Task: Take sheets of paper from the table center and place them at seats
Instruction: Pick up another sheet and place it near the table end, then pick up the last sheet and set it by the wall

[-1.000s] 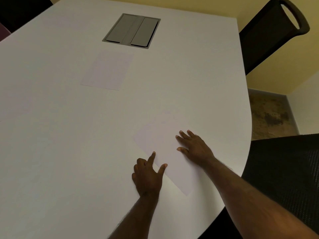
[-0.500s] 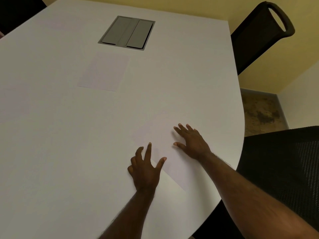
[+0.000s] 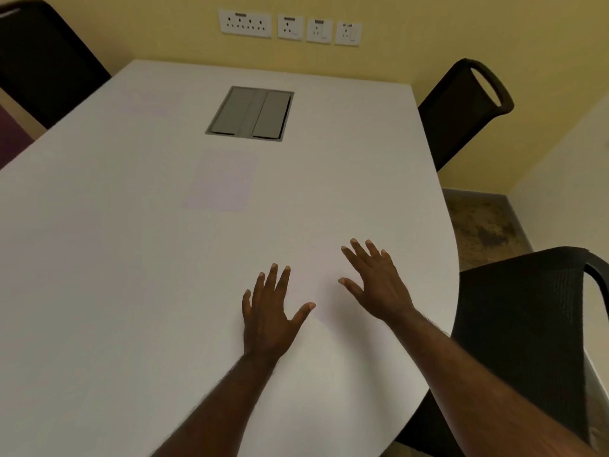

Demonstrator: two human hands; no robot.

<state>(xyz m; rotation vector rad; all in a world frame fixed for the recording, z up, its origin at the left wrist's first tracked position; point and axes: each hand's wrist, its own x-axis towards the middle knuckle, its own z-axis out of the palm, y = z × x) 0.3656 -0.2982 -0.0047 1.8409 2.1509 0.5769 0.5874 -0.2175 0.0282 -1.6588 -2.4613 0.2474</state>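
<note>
A white sheet of paper [image 3: 321, 258] lies flat near the table's right edge, faint against the white table [image 3: 99, 275]. My left hand [image 3: 272, 311] hovers or rests at its near-left corner, fingers spread, holding nothing. My right hand [image 3: 375, 282] is over the sheet's right part, fingers apart too. A stack of pale sheets [image 3: 222, 179] lies at the table center, just in front of the grey cable hatch [image 3: 252, 113]. Another faint sheet [image 3: 145, 100] shows at the far left seat.
A black mesh chair [image 3: 527, 324] stands at the right edge by the sheet. A second black chair [image 3: 461, 107] is at the far right, a third [image 3: 43, 61] at the far left. Wall sockets [image 3: 290, 26] line the yellow wall.
The view has lifted toward the wall. Both hands have opened and spread their fingers over the sheet, which now lies flat and squarer to the table edge.
</note>
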